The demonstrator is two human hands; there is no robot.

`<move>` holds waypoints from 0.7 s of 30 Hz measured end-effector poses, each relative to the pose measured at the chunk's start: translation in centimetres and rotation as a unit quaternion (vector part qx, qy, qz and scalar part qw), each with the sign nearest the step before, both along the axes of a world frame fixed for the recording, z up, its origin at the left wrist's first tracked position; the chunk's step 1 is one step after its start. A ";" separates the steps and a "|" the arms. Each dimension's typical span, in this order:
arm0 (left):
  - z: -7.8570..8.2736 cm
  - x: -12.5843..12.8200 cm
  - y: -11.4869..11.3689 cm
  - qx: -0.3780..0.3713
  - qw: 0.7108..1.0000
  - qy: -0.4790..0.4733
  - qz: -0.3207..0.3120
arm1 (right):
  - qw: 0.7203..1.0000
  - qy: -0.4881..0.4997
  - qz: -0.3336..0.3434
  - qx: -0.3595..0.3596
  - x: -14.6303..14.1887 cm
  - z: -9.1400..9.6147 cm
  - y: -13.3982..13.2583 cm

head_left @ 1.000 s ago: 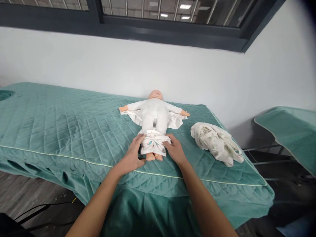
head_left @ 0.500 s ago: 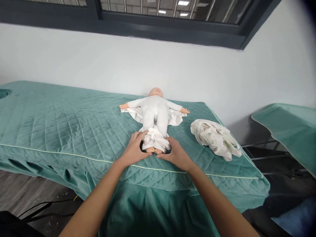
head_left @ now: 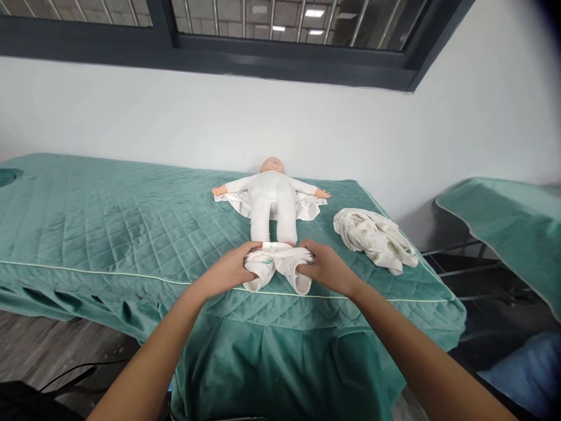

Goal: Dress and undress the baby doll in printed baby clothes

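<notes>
A baby doll with a white cloth body lies on its back on the green quilted bed, arms spread and head toward the wall. White printed baby pants are bunched at the ends of its legs, the leg openings facing me. My left hand pinches their left side, and my right hand grips the right side. The doll's feet are hidden behind the cloth and my fingers. Under its back and arms a white printed garment is spread flat.
A crumpled white printed cloth lies right of the doll on the bed. Behind rises a white wall with a dark-framed window. Another green-covered surface stands at the right. Black cables run at the lower left.
The pants have come down toward me, baring the doll's lower legs. The toes that showed between my hands are now covered. Both hands have shifted to grip the sides of the pants.
</notes>
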State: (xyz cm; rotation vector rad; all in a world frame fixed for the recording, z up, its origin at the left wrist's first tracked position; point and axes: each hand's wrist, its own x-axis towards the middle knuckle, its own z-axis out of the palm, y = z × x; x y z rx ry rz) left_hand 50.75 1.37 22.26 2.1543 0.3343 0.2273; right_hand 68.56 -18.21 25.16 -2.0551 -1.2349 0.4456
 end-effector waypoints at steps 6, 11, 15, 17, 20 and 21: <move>2.6 -1.2 -0.9 -0.021 0.998 0.046 -0.027 | 0.998 0.049 -0.044 0.019 -0.9 0.8 0.0; 3.9 -1.7 -0.6 -0.006 0.995 0.092 -0.047 | 0.977 0.210 -0.038 0.004 -2.0 1.7 0.3; 3.8 -1.9 0.1 0.069 0.989 0.115 -0.068 | 0.975 0.223 0.014 0.000 -2.4 1.8 0.2; 4.0 -2.0 0.4 0.094 0.983 0.122 -0.101 | 0.976 0.212 0.042 -0.002 -2.3 2.0 -0.2; 5.9 -2.7 0.7 0.097 0.968 0.156 -0.173 | 0.973 0.205 0.106 -0.019 -2.0 3.6 -1.1; 6.9 -3.0 0.8 0.105 0.961 0.173 -0.187 | 0.971 0.196 0.135 -0.027 -1.9 4.5 -1.5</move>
